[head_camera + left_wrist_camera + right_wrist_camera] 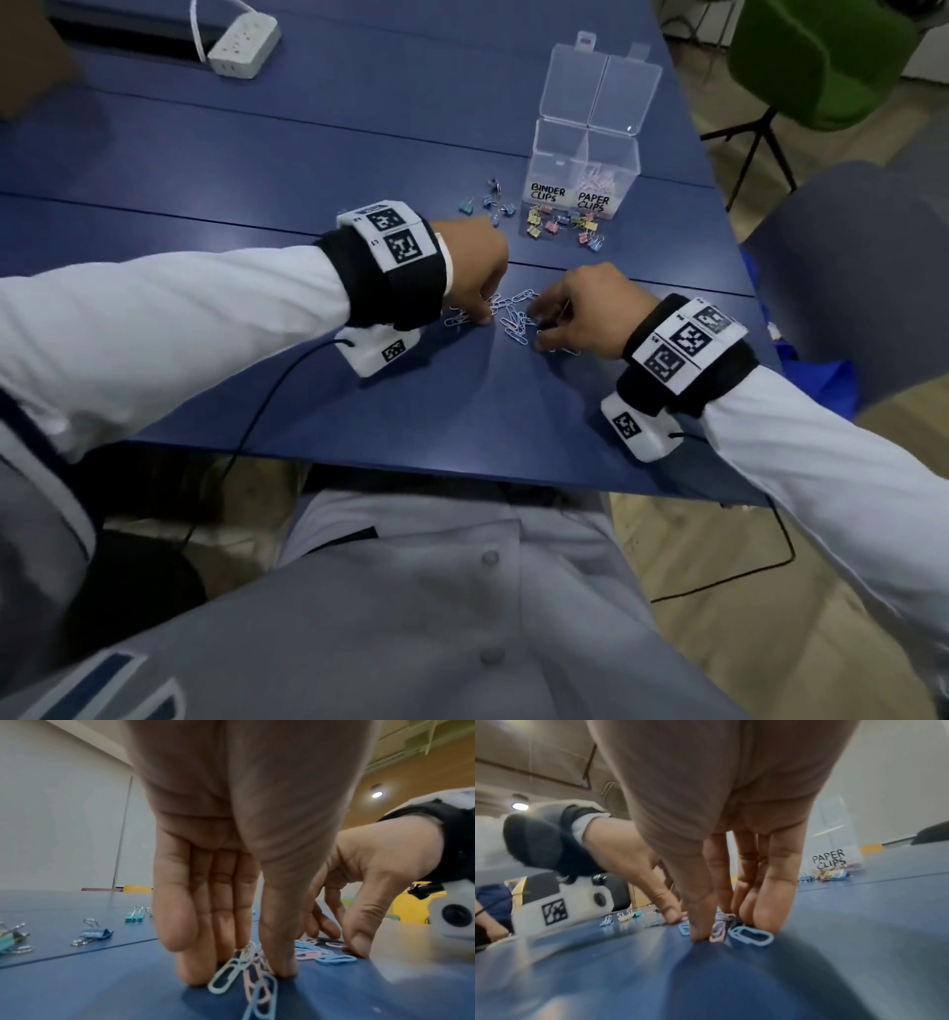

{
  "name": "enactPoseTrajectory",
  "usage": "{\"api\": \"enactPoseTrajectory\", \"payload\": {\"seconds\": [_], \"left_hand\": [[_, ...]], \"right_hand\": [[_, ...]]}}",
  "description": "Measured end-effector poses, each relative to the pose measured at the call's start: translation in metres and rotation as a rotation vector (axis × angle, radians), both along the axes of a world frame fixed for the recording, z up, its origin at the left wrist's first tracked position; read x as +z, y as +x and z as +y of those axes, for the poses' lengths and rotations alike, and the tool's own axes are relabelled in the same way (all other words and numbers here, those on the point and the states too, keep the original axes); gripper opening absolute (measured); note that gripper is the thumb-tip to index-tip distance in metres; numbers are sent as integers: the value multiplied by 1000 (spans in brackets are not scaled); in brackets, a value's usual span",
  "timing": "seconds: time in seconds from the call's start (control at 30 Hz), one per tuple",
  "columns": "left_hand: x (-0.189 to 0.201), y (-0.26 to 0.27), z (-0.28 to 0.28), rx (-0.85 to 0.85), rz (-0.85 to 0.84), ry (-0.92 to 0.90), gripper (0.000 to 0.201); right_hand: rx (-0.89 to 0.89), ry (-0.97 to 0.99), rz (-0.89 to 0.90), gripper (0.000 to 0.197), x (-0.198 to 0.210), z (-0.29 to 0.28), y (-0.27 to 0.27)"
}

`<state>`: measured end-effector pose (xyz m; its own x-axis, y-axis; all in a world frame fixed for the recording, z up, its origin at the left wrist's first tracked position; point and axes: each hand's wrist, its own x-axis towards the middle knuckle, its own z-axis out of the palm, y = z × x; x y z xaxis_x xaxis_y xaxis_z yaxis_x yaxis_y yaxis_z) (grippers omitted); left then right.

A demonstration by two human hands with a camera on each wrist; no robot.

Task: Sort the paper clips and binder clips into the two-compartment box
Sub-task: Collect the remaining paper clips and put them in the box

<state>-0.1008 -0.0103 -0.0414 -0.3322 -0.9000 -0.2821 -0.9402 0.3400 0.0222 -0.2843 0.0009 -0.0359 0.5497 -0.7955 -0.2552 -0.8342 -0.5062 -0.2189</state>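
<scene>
Partly sorted: some paper clips in box point(585, 154) at 1 o'clock; binder clips point(560, 226) all still on desk point(257, 154); left hand point(475, 272) and right hand point(590, 308), fingers straight and grasping nothing, rake loose paper clips point(513, 318).

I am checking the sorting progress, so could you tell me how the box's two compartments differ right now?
The paper clips compartment holds some pink clips; the binder clips compartment looks empty. Their labels read differently. The paper one sits on the box's right, the binder one on its left. Both are clear plastic with lids open.
</scene>
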Motion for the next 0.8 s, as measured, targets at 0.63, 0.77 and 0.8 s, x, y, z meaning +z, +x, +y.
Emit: {"api": "enactPoseTrajectory", "payload": {"seconds": [0.63, 0.77, 0.8], "left_hand": [[17, 8, -17, 27, 154, -35, 12], [52, -4, -55, 20, 270, -162, 11], [61, -11, -69, 4, 301, -201, 12]], "right_hand": [[-67, -59, -123, 20, -4, -12, 1], [-103, 13, -173, 31, 1, -11, -12], [-107, 27, -172, 32, 2, -9, -14]]}}
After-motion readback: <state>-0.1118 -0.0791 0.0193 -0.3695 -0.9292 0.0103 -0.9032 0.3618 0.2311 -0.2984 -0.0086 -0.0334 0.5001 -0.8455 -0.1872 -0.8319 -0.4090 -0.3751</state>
